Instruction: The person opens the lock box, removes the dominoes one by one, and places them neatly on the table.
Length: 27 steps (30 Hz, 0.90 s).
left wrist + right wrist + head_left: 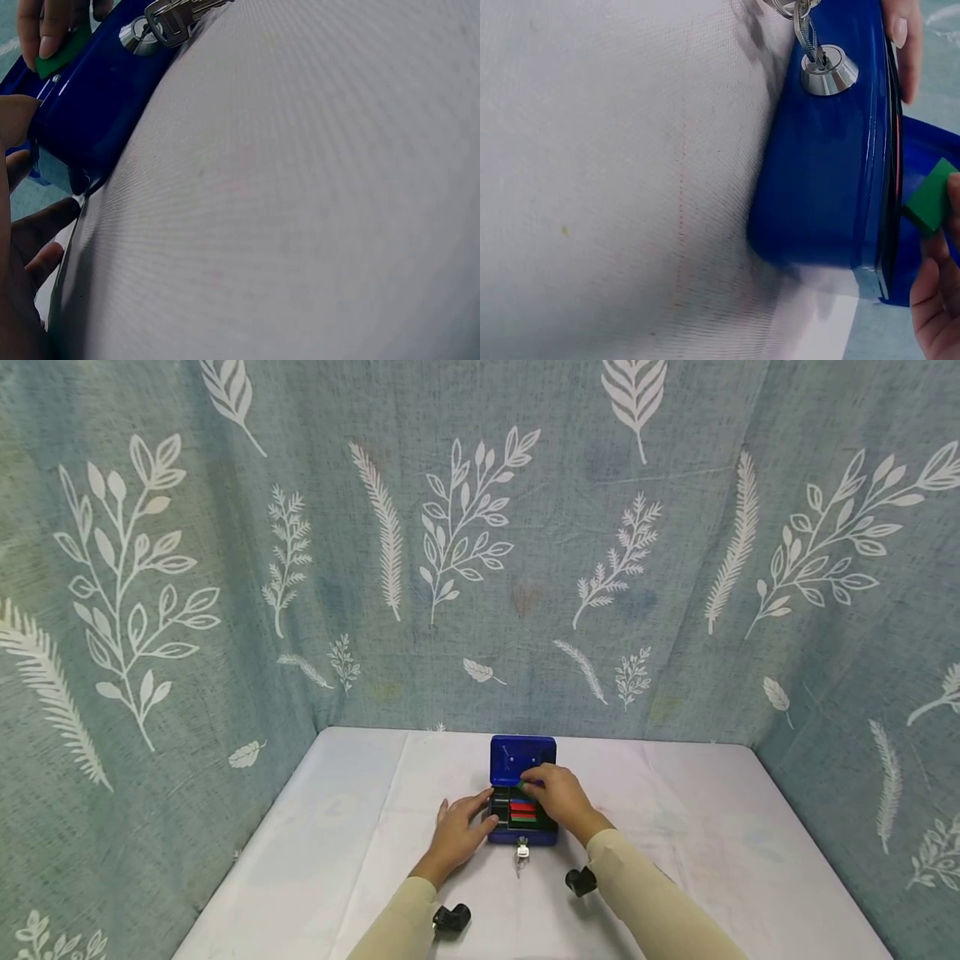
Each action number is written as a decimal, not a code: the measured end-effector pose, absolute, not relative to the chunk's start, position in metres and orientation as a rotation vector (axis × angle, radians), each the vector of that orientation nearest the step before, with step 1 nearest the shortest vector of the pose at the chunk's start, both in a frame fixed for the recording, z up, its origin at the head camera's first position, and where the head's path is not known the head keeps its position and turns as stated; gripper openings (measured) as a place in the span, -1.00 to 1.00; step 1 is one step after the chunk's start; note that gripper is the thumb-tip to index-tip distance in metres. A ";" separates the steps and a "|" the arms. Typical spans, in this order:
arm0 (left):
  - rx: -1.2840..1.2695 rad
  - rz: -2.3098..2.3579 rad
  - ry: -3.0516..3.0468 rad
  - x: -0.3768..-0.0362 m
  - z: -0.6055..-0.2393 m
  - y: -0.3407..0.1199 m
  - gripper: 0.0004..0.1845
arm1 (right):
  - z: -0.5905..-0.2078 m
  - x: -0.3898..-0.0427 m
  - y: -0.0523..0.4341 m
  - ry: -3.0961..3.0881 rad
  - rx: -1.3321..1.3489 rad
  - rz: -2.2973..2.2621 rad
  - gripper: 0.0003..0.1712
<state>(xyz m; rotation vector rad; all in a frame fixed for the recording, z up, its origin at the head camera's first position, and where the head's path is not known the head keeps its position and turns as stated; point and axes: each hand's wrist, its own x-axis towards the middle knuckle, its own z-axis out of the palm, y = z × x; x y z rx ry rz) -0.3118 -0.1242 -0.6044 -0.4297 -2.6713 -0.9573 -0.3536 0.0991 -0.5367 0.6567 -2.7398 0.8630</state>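
Open blue box [522, 760] holds red and green blocks [522, 811]; right hand [558, 797] pinches a green block [931, 196], left hand [459, 828] rests open against the box

Both forearms, in pale cream sleeves, reach forward from the bottom of the head view and converge toward the middle. The left hand [459, 828] lies palm down with the wrist low, its fingers stretched forward and slightly spread, the fingertips [483, 800] pointing inward to the right. The right hand [558, 799] is raised a little higher, knuckles up, wrist bent, its fingers curled downward and pinching at the tips. A small black camera sits strapped under each wrist.
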 end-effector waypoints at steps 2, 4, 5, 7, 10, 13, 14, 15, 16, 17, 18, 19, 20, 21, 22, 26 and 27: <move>-0.437 -0.956 -2.664 -0.312 -0.604 -0.125 -0.42 | -0.538 -0.354 0.100 -2.739 0.615 0.923 -0.75; -0.442 -0.958 -2.654 -0.311 -0.603 -0.125 -0.43 | -0.539 -0.354 0.101 -2.739 0.563 1.000 -0.74; -0.445 -0.957 -2.650 -0.311 -0.603 -0.125 -0.43 | -0.539 -0.354 0.102 -2.740 0.533 1.041 -0.74; -0.442 -0.959 -2.651 -0.311 -0.603 -0.125 -0.44 | -0.539 -0.354 0.103 -2.729 0.491 1.117 -0.73; -0.438 -0.954 -2.655 -0.311 -0.603 -0.124 -0.44 | -0.539 -0.353 0.103 -2.701 0.447 1.240 -0.74; -0.439 -0.952 -2.656 -0.311 -0.604 -0.124 -0.44 | -0.539 -0.352 0.104 -2.674 0.409 1.374 -0.73; -0.441 -0.948 -2.656 -0.311 -0.605 -0.124 -0.44 | -0.539 -0.353 0.104 -2.663 0.389 1.433 -0.72; -0.441 -0.947 -2.657 -0.311 -0.605 -0.124 -0.44 | -0.540 -0.353 0.104 -2.652 0.367 1.485 -0.72; -0.443 -0.948 -2.656 -0.311 -0.605 -0.124 -0.44 | -0.540 -0.353 0.104 -2.638 0.343 1.536 -0.73; -0.443 -0.953 -2.657 -0.311 -0.604 -0.124 -0.43 | -0.541 -0.354 0.105 -2.619 0.323 1.578 -0.74; -0.442 -0.956 -2.656 -0.311 -0.604 -0.124 -0.43 | -0.541 -0.354 0.105 -2.601 0.300 1.619 -0.75; -0.444 -0.959 -2.653 -0.311 -0.604 -0.124 -0.43 | -0.541 -0.355 0.105 -2.583 0.282 1.658 -0.76; -0.443 -0.963 -2.653 -0.312 -0.603 -0.124 -0.42 | -0.542 -0.355 0.106 -2.566 0.270 1.686 -0.77; -0.443 -0.970 -2.650 -0.311 -0.602 -0.124 -0.42 | -0.542 -0.355 0.106 -2.550 0.257 1.707 -0.78; -0.444 -0.973 -2.647 -0.312 -0.602 -0.124 -0.42 | -0.541 -0.355 0.106 -2.535 0.244 1.728 -0.79; -0.439 -0.977 -2.650 -0.312 -0.603 -0.124 -0.42 | -0.541 -0.354 0.108 -2.515 0.222 1.771 -0.78; -0.437 -0.977 -2.652 -0.312 -0.603 -0.124 -0.42 | -0.541 -0.354 0.108 -2.512 0.215 1.783 -0.78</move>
